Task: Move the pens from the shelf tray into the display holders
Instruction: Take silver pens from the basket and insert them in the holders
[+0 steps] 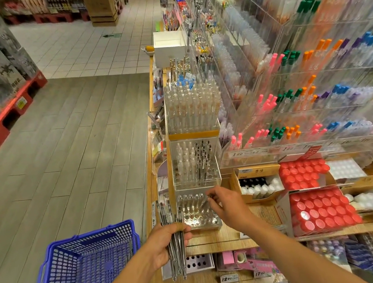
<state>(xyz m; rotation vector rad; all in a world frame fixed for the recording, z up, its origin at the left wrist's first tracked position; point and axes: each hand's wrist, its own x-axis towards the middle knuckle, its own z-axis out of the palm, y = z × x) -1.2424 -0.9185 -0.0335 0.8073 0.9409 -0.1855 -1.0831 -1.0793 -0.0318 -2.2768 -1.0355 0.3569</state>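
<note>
Left hand: left hand (169, 243) nearest the camera, fingers wrapped round a bundle of pens (175, 247) held upright just in front of the shelf edge; tips point up, lower ends hang below the fist.
Pen count in hand: roughly six to eight clear-barrelled pens; they overlap, exact number cannot be read.
Basket: one blue basket (88, 266) on the floor to the left, beside the shelf; contents not discernible.
Right hand: right hand (225, 204) reaching over the near holder, thumb and forefinger pinched on a single pen (205, 203), tip angled down toward the holes.
Near holder: clear holder (199, 212) on the wooden shelf (215, 240); about five pens stand along its back row, most front holes open.
Step in hand (judgement): seating one pen. Best done by lining the tip over an open hole, lowering it straight, letting go only once it stands; fill from the back row forward so standing pens are not knocked.
Holders beyond: two more clear holders stacked behind, middle one (195, 163) part filled, far one (192, 108) looks full.
Progress (judgement): early; most of the bundle not yet placed.
</note>
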